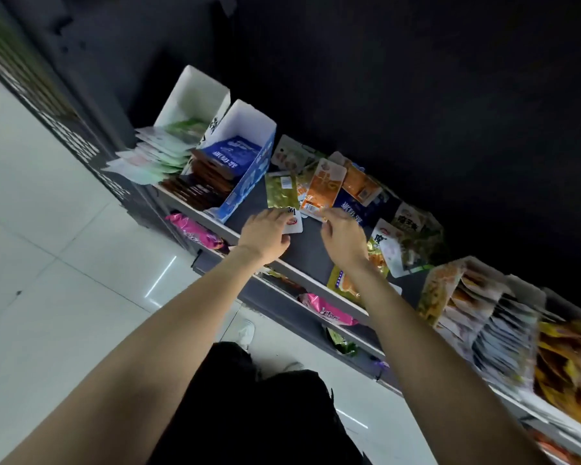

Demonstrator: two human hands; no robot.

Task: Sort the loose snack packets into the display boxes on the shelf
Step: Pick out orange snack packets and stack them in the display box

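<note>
Loose snack packets lie in a heap on the dark shelf: a gold packet, an orange packet, blue and white ones behind. My left hand lies on a white packet with a red logo, its fingers curled over the packet's edge. My right hand pinches the lower edge of the orange packet. To the left stand a blue display box holding blue and brown packets and a white display box with green packets.
More filled display boxes stand in a row at the right end of the shelf. Pink packets lie on the lower shelf. White tiled floor lies to the left, my dark trousers below.
</note>
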